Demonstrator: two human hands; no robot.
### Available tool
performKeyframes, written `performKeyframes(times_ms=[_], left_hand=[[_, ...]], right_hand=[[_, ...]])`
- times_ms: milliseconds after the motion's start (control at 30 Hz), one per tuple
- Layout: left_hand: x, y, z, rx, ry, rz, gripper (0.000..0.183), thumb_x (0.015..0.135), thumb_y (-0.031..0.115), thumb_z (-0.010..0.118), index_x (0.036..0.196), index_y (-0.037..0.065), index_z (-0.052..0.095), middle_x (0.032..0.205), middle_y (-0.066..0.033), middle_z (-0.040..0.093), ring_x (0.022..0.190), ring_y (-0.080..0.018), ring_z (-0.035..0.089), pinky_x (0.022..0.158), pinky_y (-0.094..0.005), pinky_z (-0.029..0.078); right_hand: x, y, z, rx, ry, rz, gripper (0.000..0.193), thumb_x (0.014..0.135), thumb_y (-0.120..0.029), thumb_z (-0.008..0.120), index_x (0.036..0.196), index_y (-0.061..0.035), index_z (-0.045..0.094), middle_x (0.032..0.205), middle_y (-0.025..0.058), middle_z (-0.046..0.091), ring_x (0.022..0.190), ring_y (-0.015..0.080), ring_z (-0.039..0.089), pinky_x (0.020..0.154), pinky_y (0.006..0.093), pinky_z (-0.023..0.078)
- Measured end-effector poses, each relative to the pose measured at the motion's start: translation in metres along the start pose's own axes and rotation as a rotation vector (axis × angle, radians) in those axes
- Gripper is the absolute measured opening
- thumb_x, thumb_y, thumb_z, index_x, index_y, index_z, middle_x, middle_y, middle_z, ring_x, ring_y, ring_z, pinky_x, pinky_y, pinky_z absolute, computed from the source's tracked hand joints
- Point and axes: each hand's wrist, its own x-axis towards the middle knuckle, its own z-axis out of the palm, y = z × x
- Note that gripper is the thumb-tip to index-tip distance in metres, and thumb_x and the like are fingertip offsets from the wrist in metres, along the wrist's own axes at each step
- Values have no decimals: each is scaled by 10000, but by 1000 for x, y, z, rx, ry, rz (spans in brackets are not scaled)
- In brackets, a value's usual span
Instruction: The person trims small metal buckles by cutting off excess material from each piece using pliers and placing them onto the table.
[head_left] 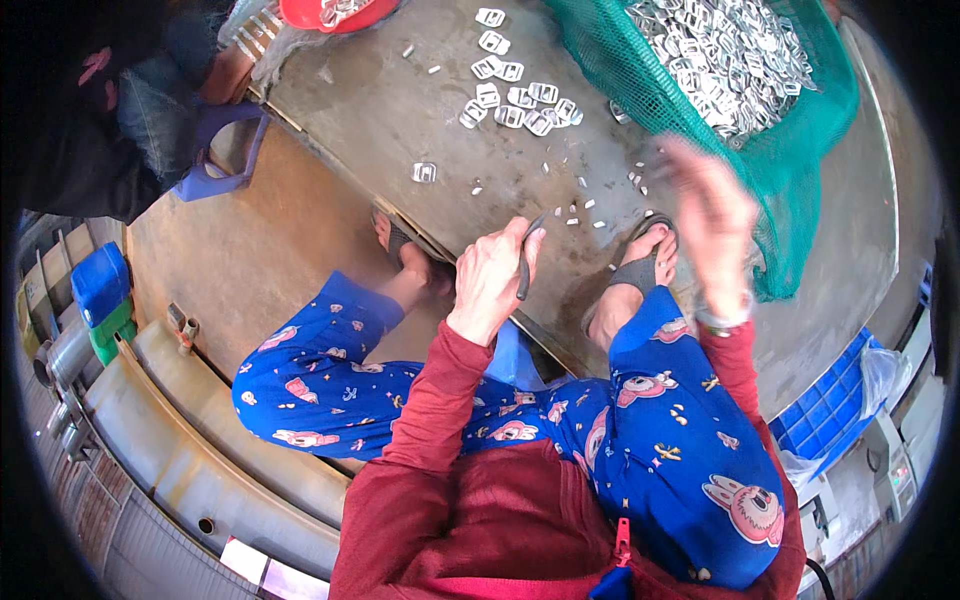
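My left hand [488,278] is closed around a slim dark hand tool [524,268]; its exact kind is hard to make out. My right hand [712,215] is smeared by motion beside the green mesh bag [822,190], and whether it holds anything cannot be seen. Inside the bag lies a big heap of silver slotted metal buckles [722,65]. Several loose buckles [520,97] lie on the grey surface [370,110] ahead of my hands, with a single buckle [424,172] apart to the left. Small pale scraps [573,210] are scattered between my hands.
My sandalled feet [650,258] rest by the grey surface. At the far left stand a red basin [340,12], a purple plastic stool [222,160] and another person's leg [160,110]. Metal ducts [220,450] run at the lower left; a blue crate [822,400] sits at the right.
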Motion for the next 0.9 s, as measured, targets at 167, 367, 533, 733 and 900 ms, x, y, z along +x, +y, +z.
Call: performKeyframes(times_ms=[167,367,533,733,900], left_hand=[[-5,-10,-5,6,37,-12,222,907,239,530,819,36,512,680,-185,599,620,-412,586,521,-483,436],[-8,-2,-1,-20,58,0,214,902,244,545,832,42,531,678,-191,600,605,-408,590,509,-491,443],[-14,0,3,9,15,15,228,899,276,546,842,54,550,648,-192,581,626,-399,592,528,-462,448],[-13,-3,5,-44,72,6,222,899,254,552,821,45,558,631,-186,573,603,-390,586,525,-426,449],[3,13,-1,-207,175,10,190,913,222,546,905,42,608,598,-171,551,547,-337,578,521,-383,439]], right_hand=[[51,-6,-35,-346,461,-4,189,915,-129,553,1042,-10,627,897,105,637,820,207,606,759,306,476],[12,38,74,-193,-382,283,252,879,-147,544,1044,40,571,949,238,608,901,405,586,812,449,456],[8,133,115,-535,-179,58,305,894,-215,537,1093,16,545,915,251,609,836,446,568,783,486,443],[28,105,98,158,-418,724,263,928,-196,517,1087,4,581,954,162,642,805,266,642,710,353,501],[-13,53,83,1153,-350,957,257,947,-164,504,1081,48,565,990,125,631,836,228,648,740,330,538]])
